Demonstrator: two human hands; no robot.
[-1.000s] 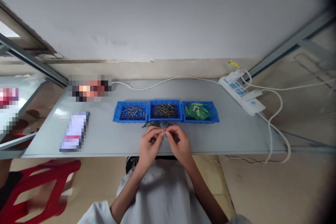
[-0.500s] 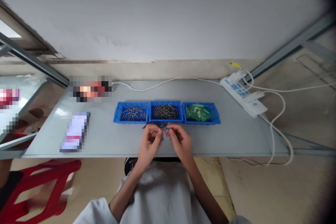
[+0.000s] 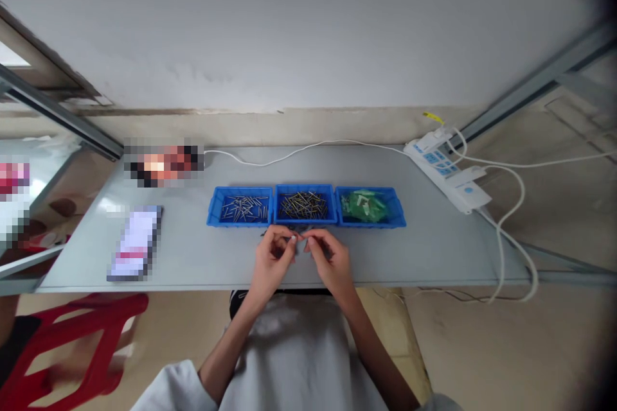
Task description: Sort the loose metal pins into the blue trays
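Observation:
My left hand [image 3: 274, 257] is closed in a pinch, with a tiny pale tip showing at its thumb; the thing itself is too small to name. Close beside it, my right hand [image 3: 328, 258] also pinches, its fingertips nearly meeting the left ones. Whatever it holds is hidden. Both hands are just in front of three blue bins. Silvery metal pins lie in the left bin [image 3: 215, 207], and darker, brassy pins fill the middle bin [image 3: 304, 187]. Inside the right bin [image 3: 399, 210] are green and clear small pieces. Something dark lies on the table behind my fingers, mostly covered.
On the grey table [image 3: 193, 257] a blurred-out phone-like object [image 3: 135, 244] lies at left, with another pixelated object [image 3: 166, 166] behind it. A white power strip [image 3: 446, 170] with cables sits at right. A red stool [image 3: 103, 340] stands at lower left.
My fingertips have drawn slightly closer together, the right hand shifting a little left. The bins and their contents look the same.

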